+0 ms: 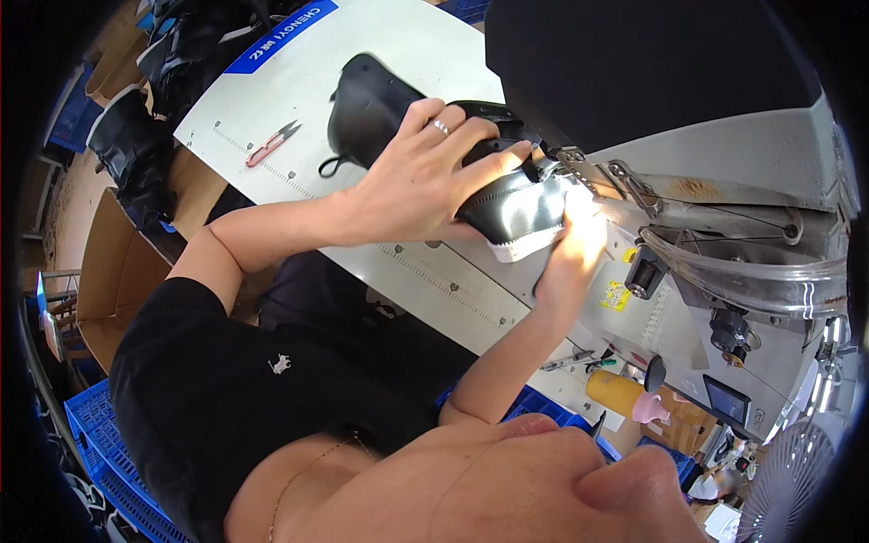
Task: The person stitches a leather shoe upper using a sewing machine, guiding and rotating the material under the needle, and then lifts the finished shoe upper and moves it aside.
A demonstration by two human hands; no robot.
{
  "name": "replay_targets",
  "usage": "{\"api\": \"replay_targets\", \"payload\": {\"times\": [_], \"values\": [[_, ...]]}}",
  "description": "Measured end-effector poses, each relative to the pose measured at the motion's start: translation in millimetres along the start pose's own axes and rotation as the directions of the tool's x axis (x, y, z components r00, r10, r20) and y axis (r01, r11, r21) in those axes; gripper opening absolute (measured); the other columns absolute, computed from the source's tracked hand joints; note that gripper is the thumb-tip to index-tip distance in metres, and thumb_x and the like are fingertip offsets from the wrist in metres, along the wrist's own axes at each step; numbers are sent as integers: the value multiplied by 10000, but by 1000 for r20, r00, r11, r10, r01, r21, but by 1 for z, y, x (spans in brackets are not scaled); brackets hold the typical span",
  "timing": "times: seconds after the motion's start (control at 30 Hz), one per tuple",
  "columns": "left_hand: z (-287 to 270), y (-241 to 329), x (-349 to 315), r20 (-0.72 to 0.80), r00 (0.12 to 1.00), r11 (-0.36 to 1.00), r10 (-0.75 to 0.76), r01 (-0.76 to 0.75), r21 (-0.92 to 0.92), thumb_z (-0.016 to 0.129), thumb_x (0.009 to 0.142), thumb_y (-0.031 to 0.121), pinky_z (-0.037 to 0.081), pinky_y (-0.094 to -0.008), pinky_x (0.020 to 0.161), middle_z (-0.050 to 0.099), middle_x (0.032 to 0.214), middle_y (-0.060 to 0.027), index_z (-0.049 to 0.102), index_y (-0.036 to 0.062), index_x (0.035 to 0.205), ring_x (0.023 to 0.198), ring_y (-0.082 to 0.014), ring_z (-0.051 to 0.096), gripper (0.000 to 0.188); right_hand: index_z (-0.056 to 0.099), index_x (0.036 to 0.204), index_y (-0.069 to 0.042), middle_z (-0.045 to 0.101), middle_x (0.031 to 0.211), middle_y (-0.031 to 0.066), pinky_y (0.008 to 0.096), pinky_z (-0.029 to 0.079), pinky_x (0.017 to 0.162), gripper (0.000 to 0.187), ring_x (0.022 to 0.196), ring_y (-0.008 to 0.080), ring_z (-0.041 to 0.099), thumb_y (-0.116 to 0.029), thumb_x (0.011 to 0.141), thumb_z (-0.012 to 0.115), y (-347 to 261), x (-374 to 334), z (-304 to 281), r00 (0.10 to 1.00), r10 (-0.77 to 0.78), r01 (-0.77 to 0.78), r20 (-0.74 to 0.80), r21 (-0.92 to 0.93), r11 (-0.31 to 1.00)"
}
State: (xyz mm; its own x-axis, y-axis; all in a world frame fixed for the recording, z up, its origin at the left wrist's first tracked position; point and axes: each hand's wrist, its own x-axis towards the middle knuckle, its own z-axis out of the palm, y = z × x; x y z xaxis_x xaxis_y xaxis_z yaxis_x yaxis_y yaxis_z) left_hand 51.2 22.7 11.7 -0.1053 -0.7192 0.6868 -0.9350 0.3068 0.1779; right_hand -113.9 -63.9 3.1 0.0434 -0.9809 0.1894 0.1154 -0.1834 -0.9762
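Head view: just left of the sewing machine (760,158), your left hand (416,176) clamped a black shoe upper (376,104); glare hid whether your right hand (580,231) gripped its edge. Stitching (512,192) showed, so sewing seemed partway; what remained was unclear. Farther left of the machine, a blue label (281,36) bore white lettering.

A hard glare bleaches your right hand (584,233) and whitens part of the shoe (493,210) right at your grip; its source is hidden. Left of the grip, the table (290,81) is bright; far out, straight edges bow and corners go black.
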Motion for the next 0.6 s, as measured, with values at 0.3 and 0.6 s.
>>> {"api": "replay_targets", "payload": {"times": [0.3,0.6], "values": [[4,18,-12,8,997,995,-83,82,57,858,366,366,316,-388,866,517,1129,-94,526,107,1273,949,-223,488,1000,560,954,24,579,938,71,308,429,776,92,864,154,534,-53,911,536,18,4,-6,972,-146,148,184,2,989],[3,16,-13,-28,997,995,-74,76,67,841,408,381,325,-371,817,514,1120,-90,529,106,1274,906,-219,486,960,562,910,39,597,896,91,306,433,759,70,833,163,556,-28,893,551,24,8,-6,958,-194,188,212,47,981]]}}
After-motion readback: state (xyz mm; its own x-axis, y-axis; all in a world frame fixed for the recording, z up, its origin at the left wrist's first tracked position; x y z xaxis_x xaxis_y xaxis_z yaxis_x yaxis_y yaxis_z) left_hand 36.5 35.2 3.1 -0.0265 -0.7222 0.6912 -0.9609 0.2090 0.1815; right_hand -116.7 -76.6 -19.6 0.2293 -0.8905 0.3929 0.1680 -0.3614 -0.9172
